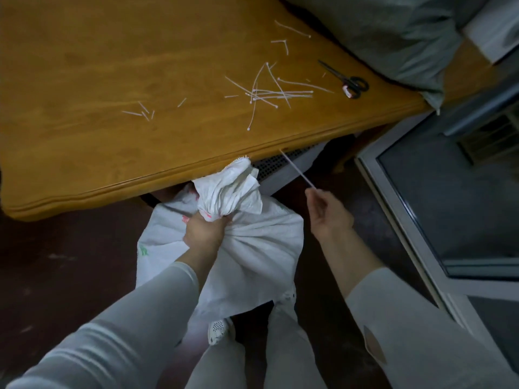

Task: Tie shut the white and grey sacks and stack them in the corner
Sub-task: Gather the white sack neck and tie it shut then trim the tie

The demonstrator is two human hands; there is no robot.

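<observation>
While both white-sleeved arms reach forward and down, the left hand (205, 231) is clenched, knuckles up, around the gathered neck of the white sack (252, 248), and the bunched mouth fans out above the fist. The sack stands on the dark floor (70, 248) just ahead of the person's white shoe (219, 329). Its crumpled top rises against the table's near edge, though I cannot tell whether they touch.

The right hand (328, 214) hangs apart to the right at about the same height, pinching one end of a white cable tie (296, 169) between thumb and fingers. The tie slants up and left toward the table edge.

Bare floor lies open to the left of the sack, while a pale door frame (401, 220) runs close on the right.

Beyond, the wooden table (112, 66) shows a moulded lip. Loose cable ties (269, 92) and cut ends are scattered on it. Black-handled scissors (351, 81) lie further right near the edge, and a grey sack (393, 29) fills the far right corner.
</observation>
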